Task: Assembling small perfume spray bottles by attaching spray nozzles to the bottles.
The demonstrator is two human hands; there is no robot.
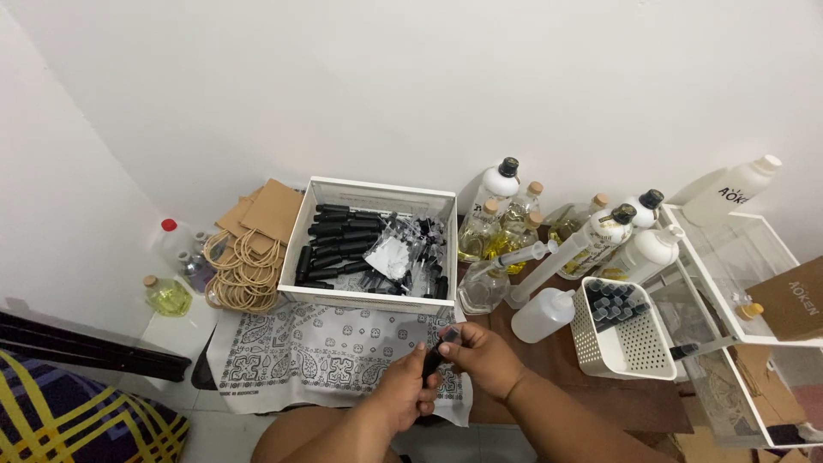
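Low in the middle of the frame, both hands meet over the near edge of a patterned white cloth (317,347) spread on the desk (591,390). The left hand (403,390) has its grip closed around the lower part of a small black tube (435,353), while the right hand (480,353) pinches the tube's upper end with fingertips and thumb; the tube stands slightly tilted between them, just below the front wall of a white crate (370,300).

That crate sits in the centre of the picture and holds many more black tubes lying in rows, with some clear plastic bits on its right side. To its left lie brown paper bags (270,210) with rope handles, and farther left a small round bottle of yellow liquid (167,296) near a clear bottle with a red cap (171,240).

Right of the crate stands a cluster of glass bottles with cork stoppers (506,227), a large syringe (536,253) resting across them, and white plastic bottles. A white perforated basket (639,347) at right centre holds upright black tubes. At far right is a white wire-frame shelf (737,283).
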